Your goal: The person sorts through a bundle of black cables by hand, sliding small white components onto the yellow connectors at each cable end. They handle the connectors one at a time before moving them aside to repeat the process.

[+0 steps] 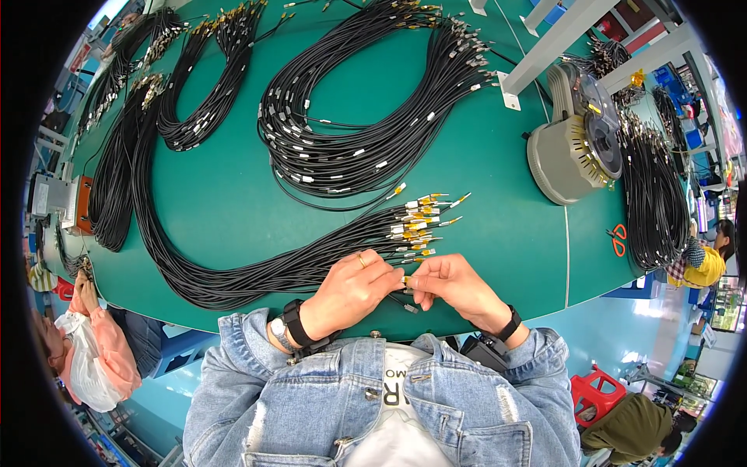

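Close to the table's front edge, my left hand point(354, 288) and my right hand point(451, 286) meet with their fingertips pinched. Between them is the end of a black cable, with a small yellow and white piece point(406, 280) showing. My left fingers grip the cable end; my right thumb and forefinger close on its tip, and what they pinch is mostly hidden. Just beyond my hands lies a bundle of black cables point(257, 282), its ends point(420, 222) fanned out with yellow tips and white labels. The bundle curves away to the left.
A large looped cable bundle point(334, 167) lies on the green table point(498, 233) ahead, with more bundles point(198, 117) at the left. A grey round machine point(572, 148), orange-handled scissors point(619, 240) and hanging cables point(654, 194) are at the right. A co-worker point(97, 342) sits at left.
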Demonstrator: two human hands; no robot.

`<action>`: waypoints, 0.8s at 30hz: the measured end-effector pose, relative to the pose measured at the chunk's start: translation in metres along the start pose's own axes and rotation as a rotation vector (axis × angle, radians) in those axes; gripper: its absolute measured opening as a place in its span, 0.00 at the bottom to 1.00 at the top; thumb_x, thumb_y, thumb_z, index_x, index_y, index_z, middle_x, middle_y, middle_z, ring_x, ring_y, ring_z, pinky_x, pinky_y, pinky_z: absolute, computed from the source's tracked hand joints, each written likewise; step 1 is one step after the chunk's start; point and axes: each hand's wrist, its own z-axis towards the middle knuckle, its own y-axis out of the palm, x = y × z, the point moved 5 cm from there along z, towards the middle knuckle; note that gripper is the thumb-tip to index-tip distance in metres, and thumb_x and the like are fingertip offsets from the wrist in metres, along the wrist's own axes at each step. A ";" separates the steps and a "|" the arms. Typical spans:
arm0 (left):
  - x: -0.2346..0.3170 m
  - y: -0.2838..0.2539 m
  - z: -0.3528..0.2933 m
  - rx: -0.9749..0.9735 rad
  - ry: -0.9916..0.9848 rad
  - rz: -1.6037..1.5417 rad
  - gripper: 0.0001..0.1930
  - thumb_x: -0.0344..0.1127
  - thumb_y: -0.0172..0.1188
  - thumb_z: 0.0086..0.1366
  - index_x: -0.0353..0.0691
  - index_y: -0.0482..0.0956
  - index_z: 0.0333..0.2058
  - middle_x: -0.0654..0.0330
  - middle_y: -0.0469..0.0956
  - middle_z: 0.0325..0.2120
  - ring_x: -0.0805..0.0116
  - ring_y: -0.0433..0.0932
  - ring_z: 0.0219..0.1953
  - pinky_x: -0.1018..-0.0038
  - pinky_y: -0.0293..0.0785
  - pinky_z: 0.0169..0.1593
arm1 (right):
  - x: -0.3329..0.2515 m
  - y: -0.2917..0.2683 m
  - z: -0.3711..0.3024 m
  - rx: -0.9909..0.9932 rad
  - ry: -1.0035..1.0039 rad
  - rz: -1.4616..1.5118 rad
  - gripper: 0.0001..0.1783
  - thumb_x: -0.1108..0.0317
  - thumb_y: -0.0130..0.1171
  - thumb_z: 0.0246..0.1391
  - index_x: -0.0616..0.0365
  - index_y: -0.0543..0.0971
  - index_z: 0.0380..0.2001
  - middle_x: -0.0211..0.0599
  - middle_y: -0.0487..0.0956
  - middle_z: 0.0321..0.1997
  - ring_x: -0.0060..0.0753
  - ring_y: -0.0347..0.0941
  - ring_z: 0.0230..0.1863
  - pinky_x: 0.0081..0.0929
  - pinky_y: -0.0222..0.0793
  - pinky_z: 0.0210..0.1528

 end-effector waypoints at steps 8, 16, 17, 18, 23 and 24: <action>0.001 0.002 0.006 -0.063 0.024 -0.034 0.09 0.29 0.69 0.48 0.39 0.82 0.31 0.64 0.78 0.24 0.67 0.76 0.28 0.73 0.75 0.31 | -0.005 0.001 -0.003 -0.002 -0.021 -0.142 0.08 0.69 0.58 0.61 0.64 0.78 0.30 0.33 0.79 0.25 0.20 0.75 0.25 0.18 0.72 0.29; 0.003 0.004 0.001 -0.060 -0.042 -0.088 0.09 0.30 0.68 0.51 0.39 0.82 0.32 0.63 0.78 0.24 0.66 0.77 0.29 0.73 0.75 0.31 | 0.002 0.000 -0.004 -0.013 -0.063 -0.092 0.10 0.68 0.59 0.61 0.65 0.78 0.30 0.32 0.80 0.25 0.20 0.75 0.26 0.18 0.71 0.29; 0.002 0.004 0.000 -0.060 -0.055 -0.102 0.09 0.30 0.68 0.51 0.39 0.82 0.33 0.62 0.78 0.24 0.66 0.77 0.29 0.73 0.75 0.31 | 0.003 -0.001 -0.005 -0.014 -0.063 -0.093 0.10 0.68 0.59 0.61 0.65 0.78 0.30 0.32 0.80 0.25 0.20 0.75 0.26 0.18 0.71 0.29; 0.002 0.003 0.001 -0.059 -0.055 -0.102 0.09 0.30 0.68 0.51 0.39 0.82 0.33 0.62 0.78 0.24 0.66 0.77 0.29 0.73 0.75 0.31 | 0.003 -0.006 -0.006 0.042 -0.085 -0.141 0.09 0.68 0.59 0.60 0.64 0.78 0.30 0.33 0.80 0.26 0.22 0.75 0.25 0.20 0.71 0.29; -0.009 0.002 -0.002 -0.048 -0.190 -0.161 0.11 0.31 0.68 0.52 0.38 0.81 0.36 0.62 0.78 0.25 0.63 0.78 0.29 0.71 0.76 0.31 | -0.010 -0.018 -0.008 0.372 -0.398 -0.633 0.05 0.72 0.61 0.55 0.62 0.78 0.33 0.34 0.78 0.25 0.25 0.74 0.24 0.23 0.69 0.28; -0.013 0.006 -0.005 -0.045 -0.200 -0.166 0.12 0.31 0.68 0.52 0.38 0.81 0.37 0.62 0.78 0.25 0.63 0.78 0.29 0.70 0.76 0.31 | -0.015 -0.017 -0.011 0.481 -0.532 -0.832 0.05 0.73 0.62 0.54 0.61 0.78 0.33 0.34 0.77 0.25 0.25 0.73 0.24 0.24 0.69 0.27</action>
